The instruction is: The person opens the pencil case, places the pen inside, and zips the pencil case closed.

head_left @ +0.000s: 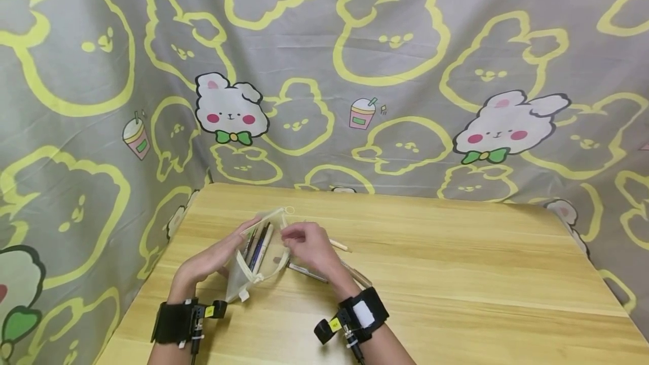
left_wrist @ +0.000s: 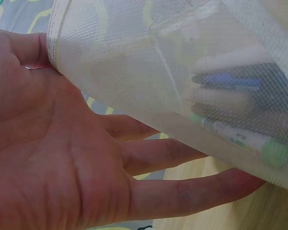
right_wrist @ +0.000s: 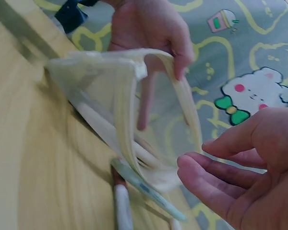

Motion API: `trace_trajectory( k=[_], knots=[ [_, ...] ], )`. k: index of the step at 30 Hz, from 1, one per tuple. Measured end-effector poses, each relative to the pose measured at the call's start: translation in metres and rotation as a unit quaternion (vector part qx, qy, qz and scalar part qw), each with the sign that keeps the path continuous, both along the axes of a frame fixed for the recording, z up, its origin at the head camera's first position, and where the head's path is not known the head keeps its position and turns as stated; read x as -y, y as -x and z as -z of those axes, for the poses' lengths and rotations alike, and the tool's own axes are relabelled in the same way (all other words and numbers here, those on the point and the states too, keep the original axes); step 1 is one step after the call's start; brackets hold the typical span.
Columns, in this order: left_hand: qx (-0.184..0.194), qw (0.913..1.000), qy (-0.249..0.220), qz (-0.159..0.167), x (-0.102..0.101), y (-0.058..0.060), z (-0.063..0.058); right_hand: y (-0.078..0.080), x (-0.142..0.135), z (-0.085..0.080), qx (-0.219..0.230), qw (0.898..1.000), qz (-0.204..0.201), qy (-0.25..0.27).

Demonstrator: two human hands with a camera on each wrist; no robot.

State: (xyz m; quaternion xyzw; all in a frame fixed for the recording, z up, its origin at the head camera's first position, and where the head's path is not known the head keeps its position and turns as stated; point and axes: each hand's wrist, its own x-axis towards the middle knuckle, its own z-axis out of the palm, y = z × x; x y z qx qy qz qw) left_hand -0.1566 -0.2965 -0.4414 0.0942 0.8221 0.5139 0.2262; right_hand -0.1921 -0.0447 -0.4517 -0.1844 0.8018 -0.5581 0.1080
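Note:
A translucent cream mesh pencil pouch [head_left: 235, 280] stands tilted on the table, its zipped mouth spread wide. Several pens [head_left: 261, 246] show inside; through the mesh in the left wrist view appear a blue pen [left_wrist: 230, 80] and a green-ended marker [left_wrist: 247, 139]. My left hand [head_left: 210, 255] holds the pouch's far-left side, thumb at the rim and fingers spread behind the mesh. At the opposite rim, my right hand [head_left: 311, 246] has thumb and fingertips close together, seemingly pinching the edge; the exact contact is partly hidden.
Loose pens lie beside the pouch under my right hand: a pale pen [head_left: 339, 245], a grey-white pen [head_left: 306, 272] and a brownish pen [head_left: 357, 274]. A patterned grey curtain [head_left: 314, 49] hangs behind and left of the wooden table [head_left: 471, 280].

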Motion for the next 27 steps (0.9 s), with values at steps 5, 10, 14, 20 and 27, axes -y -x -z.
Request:
trace_trajectory(
  k=[5,10,14,20,27],
  knots=[
    [0.003,1.0,0.007,-0.002,0.0,0.0,0.0,0.004,-0.028,0.001,-0.047,0.998,0.036,-0.015],
    [0.008,0.9999,0.009,-0.005,0.001,0.001,0.001,0.007,-0.054,0.008,-0.085,0.991,0.091,-0.056],
    [0.008,0.9999,0.007,-0.005,0.004,0.001,0.002,0.006,-0.065,0.016,-0.093,0.985,0.122,-0.075],
    [0.013,0.9998,0.006,-0.01,0.004,0.0,0.002,0.0,-0.067,0.024,-0.093,0.983,0.112,-0.108],
    [0.012,0.9999,0.0,-0.003,0.003,0.002,0.002,-0.001,-0.081,0.027,-0.144,0.961,0.152,-0.182]
  ],
)
